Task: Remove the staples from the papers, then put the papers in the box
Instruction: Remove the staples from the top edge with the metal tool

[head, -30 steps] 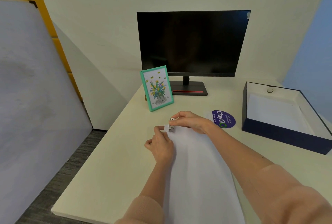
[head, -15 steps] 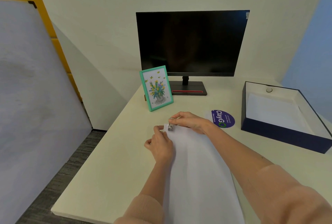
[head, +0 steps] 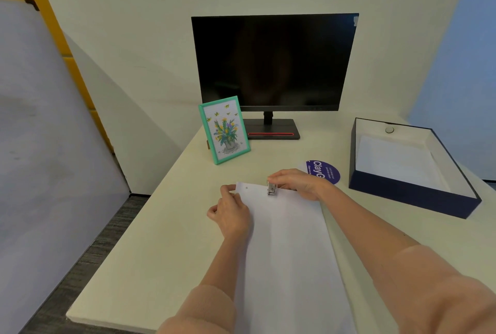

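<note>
White papers lie lengthwise on the pale desk in front of me. My left hand pinches their far left corner, fingers curled. My right hand grips a small metal staple remover whose jaws sit on the papers' far edge, right of that corner. A small mark shows near the corner. The open dark blue box stands at the right with a white sheet inside.
A black monitor stands at the back of the desk. A green picture frame leans left of its base. A purple round sticker lies just behind my right hand. The desk's left edge drops to grey carpet.
My right hand has slid the staple remover to the right along the papers' far edge, away from the left corner. My left hand has kept its pinch on the corner.
</note>
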The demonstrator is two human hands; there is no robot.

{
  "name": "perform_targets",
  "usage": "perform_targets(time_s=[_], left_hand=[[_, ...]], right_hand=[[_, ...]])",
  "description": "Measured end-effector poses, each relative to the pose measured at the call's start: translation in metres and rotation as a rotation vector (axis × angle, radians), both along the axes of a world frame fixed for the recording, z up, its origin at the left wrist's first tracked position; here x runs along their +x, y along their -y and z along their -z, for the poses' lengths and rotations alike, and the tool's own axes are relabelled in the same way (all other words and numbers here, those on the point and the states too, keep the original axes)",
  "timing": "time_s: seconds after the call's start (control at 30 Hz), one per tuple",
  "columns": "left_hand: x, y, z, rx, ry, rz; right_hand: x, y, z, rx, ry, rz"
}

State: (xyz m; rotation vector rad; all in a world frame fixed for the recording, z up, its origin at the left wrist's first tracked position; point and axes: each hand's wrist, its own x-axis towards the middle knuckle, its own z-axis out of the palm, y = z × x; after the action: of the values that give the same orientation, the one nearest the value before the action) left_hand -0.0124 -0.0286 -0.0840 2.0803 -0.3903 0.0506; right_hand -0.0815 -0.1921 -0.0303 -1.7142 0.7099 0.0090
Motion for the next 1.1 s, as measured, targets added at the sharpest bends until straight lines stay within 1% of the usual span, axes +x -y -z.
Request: perform_targets(time_s=[0.5,1.0,1.1], left_hand=[[0.000,0.000,0.000,0.008,0.001,0.005],[0.000,-0.001,0.001,0.002,0.010,0.018],[-0.001,-0.001,-0.001,0.005,0.006,0.021]], right_hand=[[-0.012,0.012,0.001,0.024,0.004,0.034],[-0.012,0.008,0.001,-0.084,0.014,0.037],[-0.012,0.008,0.006,-0.107,0.060,0.056]])
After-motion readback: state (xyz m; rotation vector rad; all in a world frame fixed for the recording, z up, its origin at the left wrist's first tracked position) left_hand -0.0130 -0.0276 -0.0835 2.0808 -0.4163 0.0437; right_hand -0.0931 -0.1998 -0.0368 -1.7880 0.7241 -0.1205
